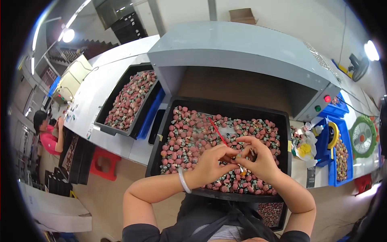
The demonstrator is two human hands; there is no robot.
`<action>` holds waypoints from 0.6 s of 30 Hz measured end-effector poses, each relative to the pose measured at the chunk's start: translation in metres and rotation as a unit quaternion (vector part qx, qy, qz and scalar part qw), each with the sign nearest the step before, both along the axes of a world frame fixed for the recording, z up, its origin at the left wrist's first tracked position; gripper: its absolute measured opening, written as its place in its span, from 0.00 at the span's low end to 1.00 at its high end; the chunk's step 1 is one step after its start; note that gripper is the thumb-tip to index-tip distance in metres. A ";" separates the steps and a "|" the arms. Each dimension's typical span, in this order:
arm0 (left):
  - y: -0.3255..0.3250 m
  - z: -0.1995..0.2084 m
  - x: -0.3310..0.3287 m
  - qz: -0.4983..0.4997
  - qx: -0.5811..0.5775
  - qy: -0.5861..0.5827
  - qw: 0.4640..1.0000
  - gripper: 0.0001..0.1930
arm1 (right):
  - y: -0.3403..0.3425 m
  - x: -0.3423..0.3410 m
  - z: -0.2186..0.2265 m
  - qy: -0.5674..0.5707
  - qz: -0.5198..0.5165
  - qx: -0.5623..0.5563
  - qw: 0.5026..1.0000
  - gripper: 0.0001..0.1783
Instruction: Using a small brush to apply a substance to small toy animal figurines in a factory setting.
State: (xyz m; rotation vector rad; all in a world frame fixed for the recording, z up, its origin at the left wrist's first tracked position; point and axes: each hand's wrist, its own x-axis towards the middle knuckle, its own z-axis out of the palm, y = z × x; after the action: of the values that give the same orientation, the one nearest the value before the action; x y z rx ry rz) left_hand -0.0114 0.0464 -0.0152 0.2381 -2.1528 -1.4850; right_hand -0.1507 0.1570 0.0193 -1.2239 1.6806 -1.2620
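Observation:
My left hand [215, 163], with a pale bracelet at the wrist, is closed in a pinch over a large black tray [288, 141]. Its fingertips meet those of my right hand [260, 159], which is closed too. A thin red-handled brush [217, 131] slants between the hands, its pale tip end showing below the fingers; it appears to be in the right hand. A small dark piece seems to be at the fingertips, mostly hidden. Pink, bumpy, berry-like pieces [181, 143] with dark green-grey parts fill the tray under both hands.
A grey metal hood [242, 40] with red and green buttons stands behind the tray. Another black tray [98, 119] of pieces is at left. Blue bins [350, 161], yellow tape [333, 136] and a green fan [362, 137] are at right. A person [50, 135] sits far left near a red stool [105, 161].

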 end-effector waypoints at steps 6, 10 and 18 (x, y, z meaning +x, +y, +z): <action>-0.005 0.005 0.005 0.004 -0.021 -0.007 1.000 0.15 | -0.012 -0.005 -0.026 -0.102 0.046 -0.004 0.994 0.19; -0.005 0.007 0.003 -0.046 0.220 -0.008 0.974 0.18 | -0.016 -0.005 -0.043 -0.180 0.064 -0.090 0.977 0.20; -0.011 0.005 0.006 -0.098 0.406 -0.030 0.908 0.17 | -0.013 -0.003 -0.042 -0.127 0.081 -0.059 0.987 0.21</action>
State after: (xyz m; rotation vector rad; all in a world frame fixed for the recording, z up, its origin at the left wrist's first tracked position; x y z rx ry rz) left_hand -0.0049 0.0349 -0.0102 0.3556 -1.5049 -2.4582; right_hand -0.1535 0.1437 -0.0229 -1.1848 1.3145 -1.3686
